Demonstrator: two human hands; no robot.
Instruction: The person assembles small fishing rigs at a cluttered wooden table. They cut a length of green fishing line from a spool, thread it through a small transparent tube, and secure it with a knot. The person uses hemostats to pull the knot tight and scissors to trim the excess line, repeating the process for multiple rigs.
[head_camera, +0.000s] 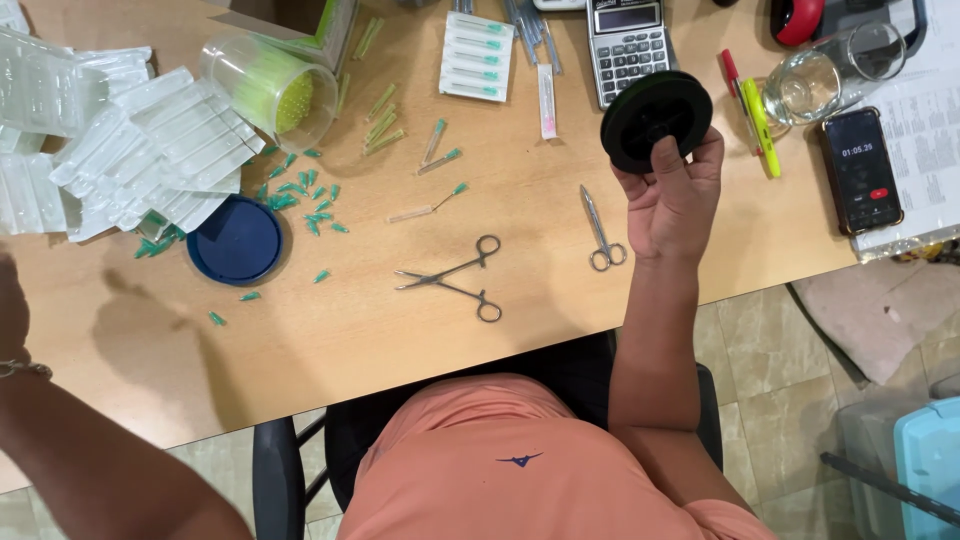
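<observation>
Wooden desk (400, 340) cluttered; right hand (672, 195) pinches black spool (655, 118) upper right, fingers closed on its rim—better gripped steadily; left hand (12, 310) indiscernible.

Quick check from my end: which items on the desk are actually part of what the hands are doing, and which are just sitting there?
In hand:
- black spool, held up in the right hand
- left hand, raised at the frame edge, nothing visibly held

Lying about:
- open forceps
- small scissors
- calculator
- phone
- glass
- blue lid
- scattered green caps

A small workshop desk: wooden table (400, 330) strewn with packaged needles (150, 150), forceps (455, 278), scissors (600, 228), calculator (628, 45).
</observation>
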